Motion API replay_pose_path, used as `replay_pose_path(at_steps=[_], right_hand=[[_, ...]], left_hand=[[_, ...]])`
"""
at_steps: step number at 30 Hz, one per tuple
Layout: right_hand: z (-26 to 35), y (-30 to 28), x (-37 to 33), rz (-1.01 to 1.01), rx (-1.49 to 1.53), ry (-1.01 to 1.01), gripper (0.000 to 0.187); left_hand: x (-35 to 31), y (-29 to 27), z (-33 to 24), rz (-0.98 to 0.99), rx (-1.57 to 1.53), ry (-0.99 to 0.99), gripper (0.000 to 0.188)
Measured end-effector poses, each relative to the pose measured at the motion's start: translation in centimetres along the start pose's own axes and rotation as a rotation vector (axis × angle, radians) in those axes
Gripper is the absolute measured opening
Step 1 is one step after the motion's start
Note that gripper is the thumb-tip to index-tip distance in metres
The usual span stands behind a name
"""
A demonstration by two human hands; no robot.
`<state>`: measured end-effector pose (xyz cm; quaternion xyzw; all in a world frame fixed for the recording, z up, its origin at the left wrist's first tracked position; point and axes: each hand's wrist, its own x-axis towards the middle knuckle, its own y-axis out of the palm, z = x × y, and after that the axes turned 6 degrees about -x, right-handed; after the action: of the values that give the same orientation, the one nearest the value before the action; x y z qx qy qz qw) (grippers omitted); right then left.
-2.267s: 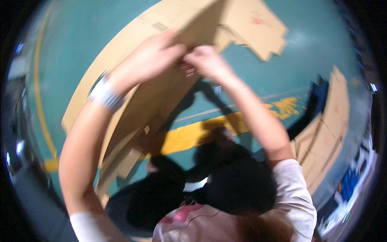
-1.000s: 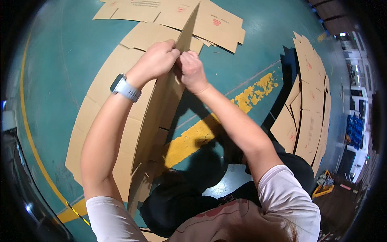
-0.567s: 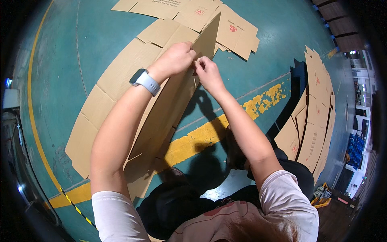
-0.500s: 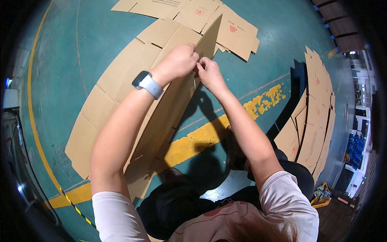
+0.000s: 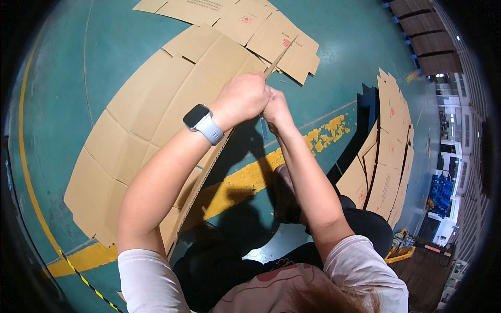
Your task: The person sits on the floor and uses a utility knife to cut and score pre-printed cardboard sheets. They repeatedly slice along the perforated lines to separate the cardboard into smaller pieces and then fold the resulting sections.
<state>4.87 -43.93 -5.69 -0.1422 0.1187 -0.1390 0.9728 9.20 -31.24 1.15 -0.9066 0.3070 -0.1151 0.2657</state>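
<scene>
A large brown cardboard sheet (image 5: 151, 104) lies spread on the floor, with creases and slots. A folded-up panel (image 5: 209, 161) of cardboard stands seen almost edge-on along its right side. My left hand (image 5: 245, 96), with a watch (image 5: 197, 117) on the wrist, is closed at the panel's upper edge. Pressed against it, my right hand (image 5: 276, 108) is also closed; its fingertips are mostly hidden. A narrow blue-grey strip (image 5: 264, 128) shows just below the right hand, and I cannot make out what it is.
More flattened cardboard (image 5: 250, 23) with red print lies beyond the sheet. At the right stands a stack of flat cartons (image 5: 389, 151) beside a dark blue support (image 5: 369, 104). A worn yellow floor line (image 5: 235, 190) runs beneath my arms. A yellow tool tray (image 5: 401, 245) sits at lower right.
The standing panel has turned from showing its broad face to nearly edge-on. Both hands have come lower and closer together. The narrow blue-grey strip now shows below the right hand.
</scene>
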Motion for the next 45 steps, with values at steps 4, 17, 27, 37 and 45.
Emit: replay_pose_path(at_steps=[4,17,27,37,45], right_hand=[[0.7,-0.1,-0.2,0.030,-0.216,-0.047,0.017],[-0.2,0.8,-1.9,-0.172,-0.505,-0.568,0.015],[-0.7,1.3,-2.0,0.055,-0.558,-0.325,0.028],[-2.4,13.3,-12.2,0.516,-0.530,-0.345,0.035],[1.2,18.4,-13.3,0.597,-0.240,-0.224,0.038]], left_hand=[[0.1,-0.3,0.3,0.027,-0.021,-0.024,0.024],[0.4,0.2,0.7,-0.020,-0.076,0.040,0.025],[-6.1,-9.2,4.2,0.124,-0.091,-0.334,0.039],[-26.6,-13.3,7.8,0.126,-0.196,-0.734,0.023],[-22.6,-15.8,5.1,0.030,-0.061,-0.593,0.033]])
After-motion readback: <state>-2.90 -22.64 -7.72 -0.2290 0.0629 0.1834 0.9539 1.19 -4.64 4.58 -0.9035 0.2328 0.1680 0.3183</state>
